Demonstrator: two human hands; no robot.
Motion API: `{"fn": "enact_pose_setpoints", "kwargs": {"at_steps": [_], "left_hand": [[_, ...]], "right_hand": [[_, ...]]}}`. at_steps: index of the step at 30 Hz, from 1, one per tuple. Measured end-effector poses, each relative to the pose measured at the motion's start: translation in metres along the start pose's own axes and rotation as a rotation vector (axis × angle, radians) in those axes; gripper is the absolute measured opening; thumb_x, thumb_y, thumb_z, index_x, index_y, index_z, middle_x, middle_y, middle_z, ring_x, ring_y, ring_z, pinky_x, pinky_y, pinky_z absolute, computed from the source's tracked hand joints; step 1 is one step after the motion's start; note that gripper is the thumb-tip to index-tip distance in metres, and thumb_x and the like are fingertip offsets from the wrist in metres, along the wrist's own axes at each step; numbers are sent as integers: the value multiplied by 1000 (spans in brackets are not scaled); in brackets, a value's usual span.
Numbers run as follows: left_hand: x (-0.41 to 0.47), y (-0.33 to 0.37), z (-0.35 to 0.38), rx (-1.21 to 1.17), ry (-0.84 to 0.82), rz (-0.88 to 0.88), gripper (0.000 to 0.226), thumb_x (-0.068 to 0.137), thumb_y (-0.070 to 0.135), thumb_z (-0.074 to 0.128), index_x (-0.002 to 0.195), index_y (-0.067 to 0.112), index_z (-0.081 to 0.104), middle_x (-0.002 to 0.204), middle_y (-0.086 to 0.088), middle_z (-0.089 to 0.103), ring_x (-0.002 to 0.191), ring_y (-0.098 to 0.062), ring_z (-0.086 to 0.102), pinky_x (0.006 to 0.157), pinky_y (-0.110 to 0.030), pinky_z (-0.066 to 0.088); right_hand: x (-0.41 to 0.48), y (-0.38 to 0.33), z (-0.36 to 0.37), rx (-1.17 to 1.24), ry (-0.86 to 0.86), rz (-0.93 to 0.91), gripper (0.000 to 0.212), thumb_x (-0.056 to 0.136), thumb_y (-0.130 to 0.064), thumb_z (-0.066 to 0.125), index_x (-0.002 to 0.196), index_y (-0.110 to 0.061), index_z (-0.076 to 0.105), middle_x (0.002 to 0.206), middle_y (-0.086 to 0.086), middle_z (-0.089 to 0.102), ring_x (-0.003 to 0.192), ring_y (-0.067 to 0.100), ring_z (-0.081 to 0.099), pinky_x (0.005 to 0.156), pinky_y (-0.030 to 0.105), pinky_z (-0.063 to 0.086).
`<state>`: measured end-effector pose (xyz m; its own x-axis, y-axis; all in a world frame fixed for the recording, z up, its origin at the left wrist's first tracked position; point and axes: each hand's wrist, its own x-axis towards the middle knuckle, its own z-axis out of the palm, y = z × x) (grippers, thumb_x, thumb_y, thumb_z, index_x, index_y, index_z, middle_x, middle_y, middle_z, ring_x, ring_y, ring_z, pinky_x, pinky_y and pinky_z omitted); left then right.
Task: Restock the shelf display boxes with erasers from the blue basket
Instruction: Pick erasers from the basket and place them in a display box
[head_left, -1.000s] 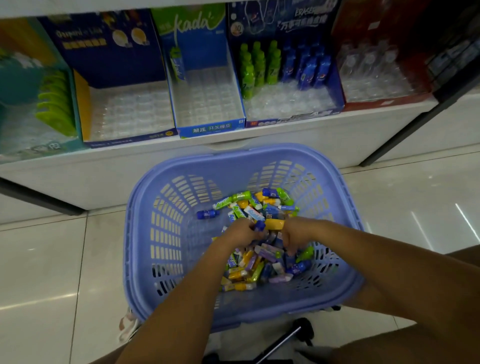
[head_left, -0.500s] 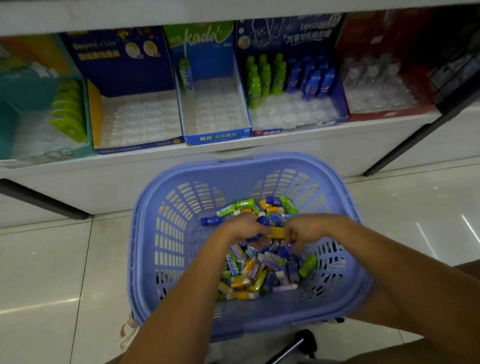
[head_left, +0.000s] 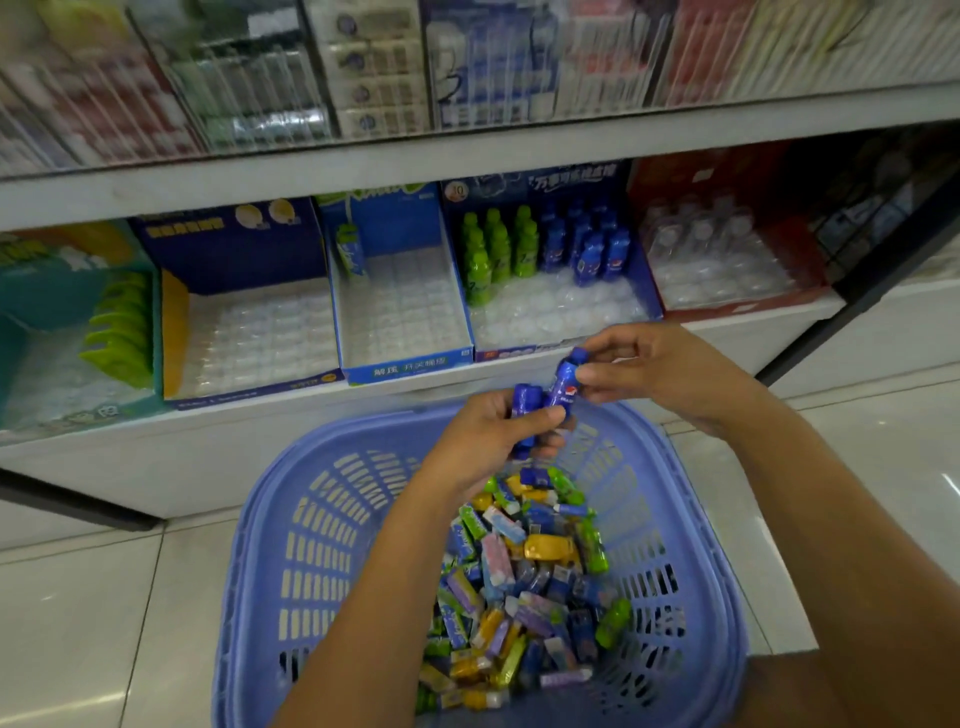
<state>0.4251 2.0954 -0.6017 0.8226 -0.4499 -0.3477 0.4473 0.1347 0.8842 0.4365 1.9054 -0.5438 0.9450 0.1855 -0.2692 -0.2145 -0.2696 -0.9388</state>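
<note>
The blue basket (head_left: 291, 561) sits on the floor below the shelf, holding a pile of several mixed erasers (head_left: 524, 582). Above its far rim, my left hand (head_left: 488, 441) grips blue bottle-shaped erasers (head_left: 523, 410). My right hand (head_left: 660, 369) pinches another blue bottle eraser (head_left: 565, 382) right beside them. On the low shelf stand several display boxes: one with green and blue bottle erasers (head_left: 550, 249) at its back and bare tray slots in front, a blue-fronted box (head_left: 405, 312) with a single eraser, and a dark blue box (head_left: 249, 332) with a bare tray.
A teal box with green erasers (head_left: 114, 332) stands at the left and a red box (head_left: 727, 265) at the right. An upper shelf (head_left: 467, 150) carries packaged stationery. A dark shelf post (head_left: 857, 291) slants at the right. Glossy floor tiles surround the basket.
Both hands rose out of the eraser pile and now hold blue bottle erasers above the basket's far rim. The view tilted up, showing the upper shelf.
</note>
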Motion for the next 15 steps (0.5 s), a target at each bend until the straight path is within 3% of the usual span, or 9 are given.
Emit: {"fn": "enact_pose_setpoints", "kwargs": {"at_steps": [4,6,10,12,15], "left_hand": [[4,11,11,53,68,99,9,89,7,62,95,6,68,85,-9,71,64,-8,66,65,-19,54],[6,16,17,12,118,111,15,91,11,60,102,3,67,82,-5,73,67,-9,68,64,-19,55],[3,25,22,52,158,73,23,95,34,53,97,15,65,62,2,65,50,-10,58,48,-19,47],[2,28,22,100,172,51,30,95,44,49,94,19,64,56,5,56,43,-9,44,41,-18,37],[2,30,24,43,222,-16,35,95,49,43,96,18,60,54,4,54,39,-9,37,37,-17,31]], "right_hand": [[0,-19,-5,-142,100,-78,18,72,-14,79,89,-14,70,82,7,71,69,9,69,65,14,56],[4,-27,-17,-190,232,-136,17,72,-19,80,86,-21,69,80,1,71,69,7,68,65,11,54],[28,-33,-53,-369,506,-249,21,75,-21,78,94,-18,69,85,4,69,75,12,63,69,12,50],[44,-32,-62,-456,545,-272,27,76,-19,77,101,-13,68,86,6,66,70,9,58,65,3,45],[63,-33,-60,-488,480,-336,30,76,-19,77,104,-11,68,86,4,65,67,7,54,63,5,45]]}}
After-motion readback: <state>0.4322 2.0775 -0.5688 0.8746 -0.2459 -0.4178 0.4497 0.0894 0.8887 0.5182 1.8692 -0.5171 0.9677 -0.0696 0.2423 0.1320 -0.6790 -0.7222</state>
